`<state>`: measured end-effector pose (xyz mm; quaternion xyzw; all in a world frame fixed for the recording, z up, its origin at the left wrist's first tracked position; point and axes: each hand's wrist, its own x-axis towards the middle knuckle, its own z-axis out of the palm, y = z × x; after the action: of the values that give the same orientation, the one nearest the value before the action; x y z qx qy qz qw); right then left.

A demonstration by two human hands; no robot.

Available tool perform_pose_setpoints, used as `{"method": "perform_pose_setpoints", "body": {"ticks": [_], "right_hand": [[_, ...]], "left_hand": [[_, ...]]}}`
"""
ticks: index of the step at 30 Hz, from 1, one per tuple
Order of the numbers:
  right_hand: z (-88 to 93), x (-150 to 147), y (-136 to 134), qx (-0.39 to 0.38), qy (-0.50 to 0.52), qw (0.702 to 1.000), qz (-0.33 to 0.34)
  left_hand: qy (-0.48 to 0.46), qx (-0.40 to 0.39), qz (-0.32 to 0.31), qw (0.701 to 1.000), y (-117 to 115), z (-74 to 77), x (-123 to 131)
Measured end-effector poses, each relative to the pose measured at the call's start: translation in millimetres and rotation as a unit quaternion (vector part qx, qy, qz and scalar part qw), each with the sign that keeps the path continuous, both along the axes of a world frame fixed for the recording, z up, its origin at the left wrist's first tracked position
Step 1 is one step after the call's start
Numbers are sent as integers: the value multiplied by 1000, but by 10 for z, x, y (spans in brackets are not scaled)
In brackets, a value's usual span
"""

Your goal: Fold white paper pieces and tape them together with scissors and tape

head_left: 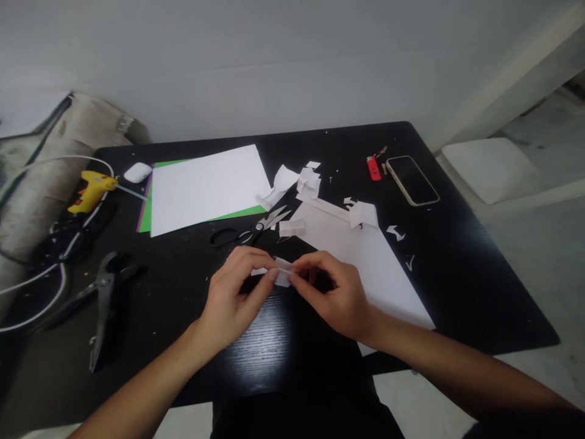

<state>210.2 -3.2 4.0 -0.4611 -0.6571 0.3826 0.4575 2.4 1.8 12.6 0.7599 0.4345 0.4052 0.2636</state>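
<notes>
Evidently, a small dark mark sits on the red lighter (373, 169) towards the far right corner of the surface (479, 292), but it is too small to read. The phone (412, 180) just beside it lies face up with a dark screen.

The 2 hands meet over the middle of the near half of the surface. The left hand (233, 292) and the right hand (336, 296) each pinch the small paper piece (284, 281) between thumb and fingers, the 2 sets of fingertips close together. Those fingertips cover parts of the piece, so its full shape is hard to make out. The right hand and forearm hide part of the large white sheet (379, 262) beneath them, and the left hand partly overlaps the handles of the scissors (260, 226), whose blades open towards the far edge. Dark cords by the left edge blur into the shadow under the yellow glue gun (91, 190).

Between the wrists, a shiny black stretch runs to the near edge. Left of it, the pliers (104, 286) lie with handles spread, well apart from the left hand. A dark strip separates the large white sheet from the right edge, with paper scraps (397, 232) on it.
</notes>
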Motion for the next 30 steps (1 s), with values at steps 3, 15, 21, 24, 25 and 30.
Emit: {"method": "perform_pose_setpoints", "body": {"ticks": [3,15,21,24,25,30], "right_hand": [[28,6,21,-23,40,999,-17],[23,19,32,-65,75,995,10],[36,23,45,-88,104,991,13],[27,20,49,-104,119,987,14],[23,21,50,-106,123,987,15],[18,30,58,-108,94,989,18]], "left_hand": [[10,1,2,1000,2,-1,1],[0,33,-46,998,2,2,-14],[-2,-26,-30,999,-1,31,-14],[-8,-48,-19,999,0,39,-6],[-9,-51,-15,999,0,36,-4],[-1,-47,-1,999,-10,6,4]]}}
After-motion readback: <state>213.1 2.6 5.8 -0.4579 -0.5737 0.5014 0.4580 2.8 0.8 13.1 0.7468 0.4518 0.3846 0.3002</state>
